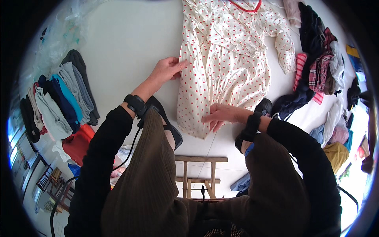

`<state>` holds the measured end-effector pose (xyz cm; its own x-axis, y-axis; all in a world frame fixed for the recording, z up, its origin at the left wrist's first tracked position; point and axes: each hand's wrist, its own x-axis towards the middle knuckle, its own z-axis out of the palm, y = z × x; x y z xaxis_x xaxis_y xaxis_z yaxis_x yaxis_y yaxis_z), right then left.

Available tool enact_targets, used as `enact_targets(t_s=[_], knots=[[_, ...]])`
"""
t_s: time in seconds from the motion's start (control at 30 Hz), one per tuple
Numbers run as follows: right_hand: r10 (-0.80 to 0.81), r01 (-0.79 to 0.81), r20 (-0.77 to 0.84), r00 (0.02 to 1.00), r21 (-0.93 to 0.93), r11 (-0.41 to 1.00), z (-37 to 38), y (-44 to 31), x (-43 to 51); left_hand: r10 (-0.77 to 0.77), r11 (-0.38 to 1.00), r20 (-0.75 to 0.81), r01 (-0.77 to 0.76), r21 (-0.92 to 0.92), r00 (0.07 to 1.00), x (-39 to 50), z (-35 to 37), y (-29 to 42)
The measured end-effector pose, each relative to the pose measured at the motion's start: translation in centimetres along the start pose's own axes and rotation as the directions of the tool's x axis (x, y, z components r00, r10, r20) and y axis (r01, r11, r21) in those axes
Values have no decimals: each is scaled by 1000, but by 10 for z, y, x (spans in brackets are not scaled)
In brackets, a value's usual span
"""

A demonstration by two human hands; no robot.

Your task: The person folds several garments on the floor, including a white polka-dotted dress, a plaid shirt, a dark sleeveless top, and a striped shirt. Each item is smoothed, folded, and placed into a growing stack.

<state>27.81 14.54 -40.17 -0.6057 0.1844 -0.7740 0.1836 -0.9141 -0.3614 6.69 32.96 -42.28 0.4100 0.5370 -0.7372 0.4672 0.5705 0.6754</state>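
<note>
A white dress with red dots (pixel 231 68) and red neck trim lies spread on the pale tiled floor in front of me. Its left side is a long strip (pixel 192 97) of the same fabric, running down past the gathered skirt. My left hand (pixel 169 69) pinches the strip's outer edge, thumb on top and fingers partly hidden underneath. Lower down, my right hand (pixel 225 115) is at the strip's inner edge near its bottom end. Its fingertips touch the cloth there with the fingers somewhat apart; whether they grip it is unclear. One sleeve (pixel 285 53) lies bent out to the right.
Folded clothes (pixel 60 97) stand in a row at left, beside clear plastic (pixel 63 38). Dark and plaid garments (pixel 321 68) are heaped at right, with a mustard cloth (pixel 336 155) lower down. My shoes flank the dress hem; a wooden stool (pixel 201 159) is below. Cables run beside both arms.
</note>
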Motion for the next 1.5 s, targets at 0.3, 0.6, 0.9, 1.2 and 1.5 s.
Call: enact_targets(t_s=[0.3, 0.6, 0.9, 1.2, 1.5], knots=[[107, -215, -195, 975, -704, 677, -13, -19, 4, 89, 861, 30, -92, 501, 996, -13, 10, -28], [-796, 182, -213, 567, -910, 373, -54, -112, 17, 725, 130, 189, -401, 907, 662, -25, 24, 10], [-742, -470, -664, -91, -628, 620, -163, -128, -48, 861, 476, -174, -638, 605, 477, 53, 9, 85], [-637, 121, -733, 239, -629, 768, -200, -109, -95, 741, 377, 16, -435, 817, 672, 154, 10, 127], [-484, 550, -797, 362, -236, 801, -190, -82, -103, 665, 218, 122, -347, 912, 737, 139, 11, 140]])
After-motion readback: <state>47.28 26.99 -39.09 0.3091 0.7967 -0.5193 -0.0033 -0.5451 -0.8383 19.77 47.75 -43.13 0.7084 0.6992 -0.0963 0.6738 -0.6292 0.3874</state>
